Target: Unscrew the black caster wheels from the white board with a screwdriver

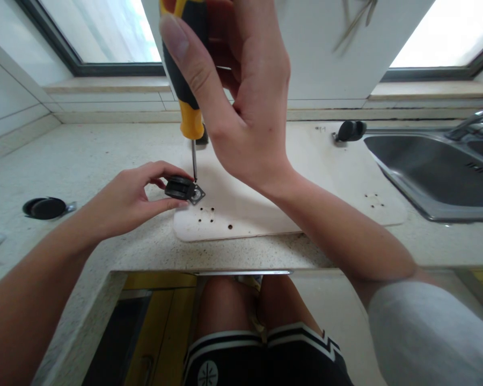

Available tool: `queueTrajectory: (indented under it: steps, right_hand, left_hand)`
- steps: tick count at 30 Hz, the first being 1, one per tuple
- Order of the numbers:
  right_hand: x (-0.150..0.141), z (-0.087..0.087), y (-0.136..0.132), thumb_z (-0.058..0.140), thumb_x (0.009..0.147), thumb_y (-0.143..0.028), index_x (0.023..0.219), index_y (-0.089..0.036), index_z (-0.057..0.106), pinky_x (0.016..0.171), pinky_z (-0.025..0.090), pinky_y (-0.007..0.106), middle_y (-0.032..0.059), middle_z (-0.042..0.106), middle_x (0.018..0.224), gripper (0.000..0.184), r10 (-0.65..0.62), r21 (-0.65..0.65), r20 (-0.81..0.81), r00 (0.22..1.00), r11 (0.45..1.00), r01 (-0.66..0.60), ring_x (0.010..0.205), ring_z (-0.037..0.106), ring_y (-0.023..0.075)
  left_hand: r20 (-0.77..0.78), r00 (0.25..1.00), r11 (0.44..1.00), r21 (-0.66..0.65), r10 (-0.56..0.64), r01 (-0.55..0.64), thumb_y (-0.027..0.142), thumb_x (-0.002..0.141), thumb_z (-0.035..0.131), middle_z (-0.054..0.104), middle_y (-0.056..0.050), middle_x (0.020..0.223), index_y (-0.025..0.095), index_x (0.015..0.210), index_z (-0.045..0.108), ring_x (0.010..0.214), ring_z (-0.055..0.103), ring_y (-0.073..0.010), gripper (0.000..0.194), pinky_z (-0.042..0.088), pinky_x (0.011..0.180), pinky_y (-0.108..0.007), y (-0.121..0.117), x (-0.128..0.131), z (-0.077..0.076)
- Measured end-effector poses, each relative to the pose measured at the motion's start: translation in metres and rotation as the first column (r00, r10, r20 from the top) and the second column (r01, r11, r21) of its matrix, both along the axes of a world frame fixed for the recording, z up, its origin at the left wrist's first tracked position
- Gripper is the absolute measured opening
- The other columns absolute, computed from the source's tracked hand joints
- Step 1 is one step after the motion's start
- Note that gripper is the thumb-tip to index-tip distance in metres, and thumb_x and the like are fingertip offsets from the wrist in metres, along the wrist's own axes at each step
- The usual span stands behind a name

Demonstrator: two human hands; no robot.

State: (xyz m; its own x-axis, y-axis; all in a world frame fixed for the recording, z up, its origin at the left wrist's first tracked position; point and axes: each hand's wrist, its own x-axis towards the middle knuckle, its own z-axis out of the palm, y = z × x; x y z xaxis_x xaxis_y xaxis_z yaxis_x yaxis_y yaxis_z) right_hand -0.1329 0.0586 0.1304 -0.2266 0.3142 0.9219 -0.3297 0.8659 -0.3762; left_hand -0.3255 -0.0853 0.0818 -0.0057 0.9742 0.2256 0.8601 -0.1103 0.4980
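Note:
My left hand (131, 198) pinches a small black caster wheel (180, 188) with a metal mounting plate (197, 194), holding it on the near left corner of a pale wooden board (290, 209). My right hand (241, 91) is wrapped round a screwdriver (187, 80) with a black and yellow handle, held upright. Its thin shaft points down and the tip touches the mounting plate. Several small drilled holes (207, 214) show in the board just in front of the caster.
Another black caster (44, 207) lies on the speckled countertop (104, 155) at the left. A third caster (350, 130) stands at the board's far right corner. A steel sink (434, 171) with a tap sits at the right. My knees show below the counter edge.

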Motion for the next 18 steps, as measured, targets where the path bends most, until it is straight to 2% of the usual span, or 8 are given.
queueTrajectory:
  steps: [4,6,8,10,12,14,16,18]
  right_hand:
    - [0.011,0.003,-0.008,0.044,0.118,-0.048,0.143,-0.031,0.056,0.118,0.06,0.041,-0.0002,0.068,0.136,0.032,-0.052,-0.077,0.079,0.996,0.995,0.058,0.151,0.067,0.022]
    - [0.015,0.009,-0.008,0.047,0.116,-0.06,0.144,-0.034,0.062,0.114,0.063,0.044,-0.0014,0.072,0.127,0.04,-0.047,-0.061,0.178,0.983,0.996,0.059,0.146,0.071,0.0242]
    - [0.014,0.016,-0.005,0.051,0.112,-0.071,0.143,-0.037,0.067,0.109,0.066,0.043,-0.0015,0.075,0.118,0.048,-0.035,-0.067,0.234,0.972,0.996,0.052,0.141,0.075,0.0257]
    - [0.011,0.021,-0.005,0.054,0.11,-0.072,0.142,-0.038,0.068,0.105,0.068,0.041,-0.0008,0.075,0.115,0.048,-0.025,-0.097,0.212,0.977,0.994,0.046,0.137,0.076,0.0256]
    - [0.009,0.023,-0.008,0.058,0.11,-0.07,0.141,-0.04,0.069,0.102,0.069,0.038,-0.0002,0.075,0.115,0.045,-0.019,-0.116,0.176,0.984,0.992,0.04,0.135,0.077,0.0254]
    - [0.01,0.021,-0.013,0.062,0.109,-0.068,0.14,-0.041,0.069,0.097,0.07,0.035,0.0004,0.076,0.116,0.042,-0.025,-0.131,0.145,0.989,0.99,0.044,0.134,0.077,0.0255]
    - [0.013,0.016,-0.016,0.066,0.107,-0.065,0.137,-0.042,0.069,0.093,0.07,0.032,0.001,0.076,0.12,0.038,-0.045,-0.142,0.105,0.993,0.988,0.059,0.133,0.076,0.0254]
    - [0.016,0.009,-0.017,0.068,0.107,-0.06,0.137,-0.043,0.068,0.092,0.069,0.031,0.0004,0.074,0.132,0.035,-0.058,-0.142,0.023,0.998,0.988,0.061,0.133,0.076,0.0247]
  left_hand:
    - [-0.054,0.997,0.998,0.02,0.063,-0.062,0.073,0.087,0.081,0.085,-0.003,0.115,0.032,0.125,0.08,0.097,0.078,-0.0267,0.056,0.062,0.094,-0.039,-0.001,-0.004,0.005]
    - [-0.102,0.982,0.985,0.073,0.162,-0.155,0.077,0.085,0.08,0.084,-0.003,0.108,0.031,0.12,0.08,0.092,0.077,-0.0273,0.058,0.062,0.09,-0.04,-0.002,-0.016,0.008]
    - [-0.15,0.941,0.95,0.122,0.305,-0.289,0.079,0.083,0.08,0.083,-0.005,0.11,0.028,0.119,0.081,0.088,0.076,-0.0272,0.062,0.061,0.086,-0.04,-0.005,-0.038,0.01]
    - [-0.192,0.863,0.883,0.147,0.467,-0.446,0.077,0.081,0.081,0.082,-0.007,0.116,0.026,0.119,0.081,0.088,0.075,-0.0268,0.064,0.06,0.089,-0.043,-0.012,-0.068,0.01]
    - [-0.213,0.755,0.785,0.17,0.62,-0.596,0.075,0.082,0.08,0.08,-0.007,0.107,0.024,0.117,0.081,0.093,0.073,-0.0298,0.062,0.059,0.098,-0.05,-0.022,-0.098,0.006]
    - [-0.224,0.634,0.67,0.166,0.74,-0.723,0.075,0.082,0.078,0.077,-0.007,0.095,0.023,0.114,0.079,0.103,0.071,-0.0365,0.062,0.057,0.102,-0.057,-0.035,-0.123,0.0]
    - [-0.223,0.553,0.587,0.137,0.803,-0.798,0.082,0.08,0.076,0.075,-0.008,0.095,0.022,0.113,0.076,0.112,0.069,-0.0421,0.068,0.055,0.103,-0.063,-0.046,-0.14,-0.007]
    - [-0.209,0.519,0.547,0.11,0.829,-0.83,0.089,0.077,0.074,0.074,-0.009,0.098,0.023,0.112,0.073,0.117,0.067,-0.0456,0.076,0.053,0.104,-0.066,-0.054,-0.149,-0.015]
